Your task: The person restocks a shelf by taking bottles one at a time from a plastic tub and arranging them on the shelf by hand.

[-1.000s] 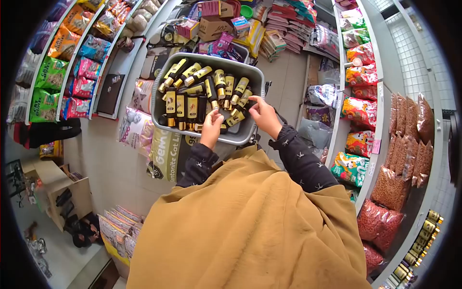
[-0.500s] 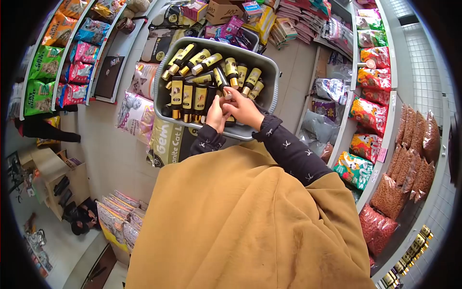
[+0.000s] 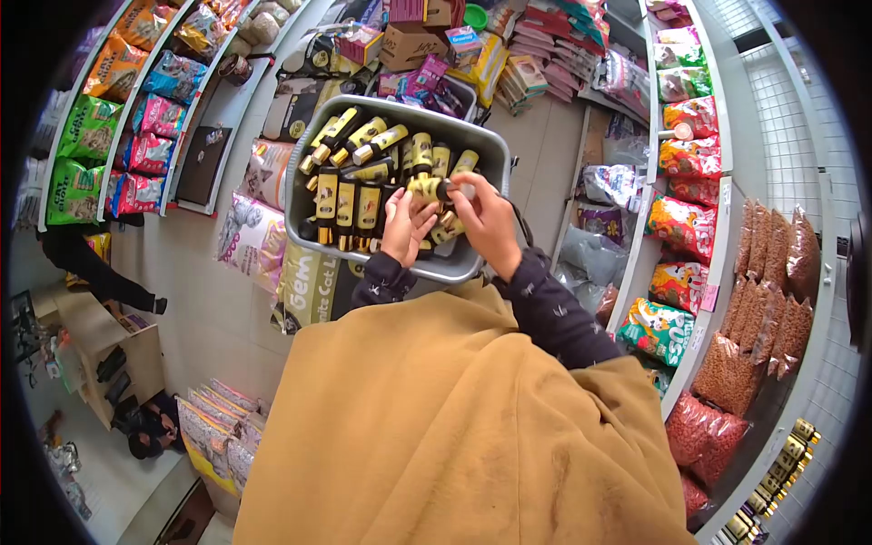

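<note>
A grey plastic tub (image 3: 505, 173) holds several black bottles with yellow labels and gold caps, some upright and some lying across the others. Over its right part, a yellow-labelled bottle (image 3: 425, 189) lies sideways between my two hands. My right hand (image 3: 488, 221) pinches the dark end of this bottle with thumb and fingers. Beside its other end is my left hand (image 3: 407, 228), palm up with the fingers apart; it is near or just touching the bottle.
Shelves of pet food bags (image 3: 681, 227) run along the right, with bags of brown pellets (image 3: 727, 372) beyond. Behind the tub stand a second bin with purple packets (image 3: 425, 80) and a cardboard box (image 3: 413, 45). Litter bags (image 3: 254, 238) lie left. A person (image 3: 150, 427) is at lower left.
The bottle is now raised and sideways between my hands. My right hand has moved right and my left hand has opened. The tub sits slightly lower and further left in view.
</note>
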`<state>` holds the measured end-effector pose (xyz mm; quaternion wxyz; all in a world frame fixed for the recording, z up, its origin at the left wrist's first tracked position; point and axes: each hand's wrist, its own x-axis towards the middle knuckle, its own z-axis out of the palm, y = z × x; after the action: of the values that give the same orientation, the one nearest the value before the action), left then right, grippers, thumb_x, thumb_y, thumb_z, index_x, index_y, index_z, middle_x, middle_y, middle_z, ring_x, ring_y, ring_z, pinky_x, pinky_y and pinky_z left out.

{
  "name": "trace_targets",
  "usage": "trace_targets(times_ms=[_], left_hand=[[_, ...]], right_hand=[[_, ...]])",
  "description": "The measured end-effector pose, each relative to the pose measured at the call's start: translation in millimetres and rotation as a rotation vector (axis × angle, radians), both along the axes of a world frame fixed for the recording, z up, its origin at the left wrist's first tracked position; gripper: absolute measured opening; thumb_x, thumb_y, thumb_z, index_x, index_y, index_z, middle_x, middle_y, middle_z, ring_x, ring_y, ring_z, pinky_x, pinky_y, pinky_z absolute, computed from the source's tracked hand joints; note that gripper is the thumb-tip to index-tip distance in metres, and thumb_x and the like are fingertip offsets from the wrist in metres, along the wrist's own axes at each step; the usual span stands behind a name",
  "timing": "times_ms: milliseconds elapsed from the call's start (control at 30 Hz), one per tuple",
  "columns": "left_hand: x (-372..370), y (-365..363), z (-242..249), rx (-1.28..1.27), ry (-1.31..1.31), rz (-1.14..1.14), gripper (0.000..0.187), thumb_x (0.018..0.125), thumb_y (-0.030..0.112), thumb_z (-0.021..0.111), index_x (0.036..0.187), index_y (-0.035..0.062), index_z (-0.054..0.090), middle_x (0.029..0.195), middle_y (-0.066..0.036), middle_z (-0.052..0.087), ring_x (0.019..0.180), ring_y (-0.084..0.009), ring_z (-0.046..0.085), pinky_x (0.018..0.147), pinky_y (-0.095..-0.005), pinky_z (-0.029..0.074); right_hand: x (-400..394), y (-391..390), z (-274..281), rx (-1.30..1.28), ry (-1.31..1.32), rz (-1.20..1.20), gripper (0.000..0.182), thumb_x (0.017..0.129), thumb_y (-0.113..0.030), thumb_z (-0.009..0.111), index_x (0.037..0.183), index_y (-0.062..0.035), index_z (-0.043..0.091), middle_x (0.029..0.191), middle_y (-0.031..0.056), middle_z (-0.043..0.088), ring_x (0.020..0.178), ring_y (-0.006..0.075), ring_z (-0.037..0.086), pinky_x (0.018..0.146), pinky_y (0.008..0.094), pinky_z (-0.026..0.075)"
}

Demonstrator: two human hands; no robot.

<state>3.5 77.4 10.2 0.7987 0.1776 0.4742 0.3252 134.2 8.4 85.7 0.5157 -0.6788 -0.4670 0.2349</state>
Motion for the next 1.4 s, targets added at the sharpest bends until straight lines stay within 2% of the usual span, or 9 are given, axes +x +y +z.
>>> trace_targets(times_ms=[100,300,367,633,833,967,1267,1367,1400], left_hand=[[6,-5,16,0.093,-0.221,-0.173,0.032,0.098,0.024,0.048,0.125,0.0071,0.045,0.115,-0.01,0.056,0.101,-0.0197,0.061,0.086,-0.035,0.051],[30,-29,82,0.178,-0.393,-0.581,0.029,0.096,0.021,0.051,0.12,0.005,0.049,0.114,-0.012,0.058,0.101,-0.0229,0.063,0.087,-0.0356,0.054],[42,-39,102,0.242,-0.406,-0.777,0.028,0.094,0.018,0.054,0.118,0.0045,0.051,0.114,-0.012,0.059,0.101,-0.0239,0.063,0.087,-0.0356,0.054],[93,-112,168,0.392,-0.62,-1.089,0.042,0.087,0.011,0.066,0.122,0.0062,0.044,0.115,-0.012,0.059,0.105,-0.0272,0.062,0.089,-0.0358,0.053],[130,-178,204,0.401,-0.783,-1.282,0.052,0.083,0.012,0.071,0.124,0.0073,0.039,0.117,-0.012,0.057,0.106,-0.0278,0.062,0.091,-0.0368,0.052],[147,-222,222,0.424,-0.903,-1.391,0.057,0.081,0.012,0.074,0.125,0.0068,0.038,0.119,-0.012,0.056,0.106,-0.0276,0.062,0.091,-0.0371,0.051],[177,-298,249,0.447,-1.155,-1.563,0.064,0.078,0.008,0.077,0.127,0.0029,0.037,0.12,-0.011,0.054,0.106,-0.0216,0.06,0.089,-0.0327,0.051],[189,-316,256,0.495,-1.203,-1.61,0.064,0.077,0.006,0.077,0.128,0.0021,0.037,0.12,-0.011,0.054,0.105,-0.0198,0.06,0.088,-0.0309,0.051],[193,-321,259,0.516,-1.215,-1.629,0.065,0.077,0.007,0.077,0.127,0.0019,0.037,0.12,-0.011,0.054,0.105,-0.0197,0.06,0.088,-0.0309,0.051]], right_hand=[[24,-24,28,-0.007,0.021,-0.036,0.018,0.091,-0.012,0.056,0.108,-0.0058,0.059,0.069,0.0037,0.054,0.055,0.008,0.046,0.05,0.0249,0.037],[68,-90,72,0.065,0.111,-0.221,0.022,0.096,-0.016,0.047,0.11,-0.0035,0.059,0.075,-0.0043,0.047,0.065,0.0037,0.04,0.058,0.0199,0.034],[79,-110,91,0.103,0.116,-0.273,0.023,0.096,-0.016,0.047,0.11,-0.0033,0.059,0.075,-0.0043,0.048,0.065,0.0038,0.041,0.058,0.0199,0.034],[97,-204,151,0.294,0.161,-0.497,0.029,0.098,-0.018,0.046,0.119,-0.001,0.058,0.085,-0.0025,0.055,0.074,0.0036,0.047,0.065,0.0188,0.04],[92,-286,187,0.374,0.122,-0.656,0.036,0.098,-0.016,0.048,0.13,0.0009,0.051,0.108,0.0026,0.06,0.09,0.0056,0.055,0.08,0.0201,0.045],[78,-338,215,0.433,0.082,-0.726,0.037,0.096,-0.013,0.052,0.131,-0.0023,0.05,0.096,0.0021,0.06,0.081,0.0051,0.055,0.07,0.02,0.046],[44,-429,254,0.417,-0.068,-0.892,0.051,0.094,-0.013,0.056,0.141,-0.0033,0.038,0.095,0.0037,0.06,0.08,0.005,0.055,0.065,0.0198,0.046],[31,-443,265,0.303,-0.031,-0.906,0.063,0.093,-0.02,0.06,0.146,-0.0045,0.028,0.107,0.0051,0.059,0.097,0.0073,0.054,0.085,0.0212,0.043],[29,-447,269,0.305,-0.043,-0.928,0.063,0.093,-0.02,0.06,0.146,-0.0045,0.028,0.107,0.0051,0.059,0.097,0.0073,0.054,0.085,0.0212,0.043]])
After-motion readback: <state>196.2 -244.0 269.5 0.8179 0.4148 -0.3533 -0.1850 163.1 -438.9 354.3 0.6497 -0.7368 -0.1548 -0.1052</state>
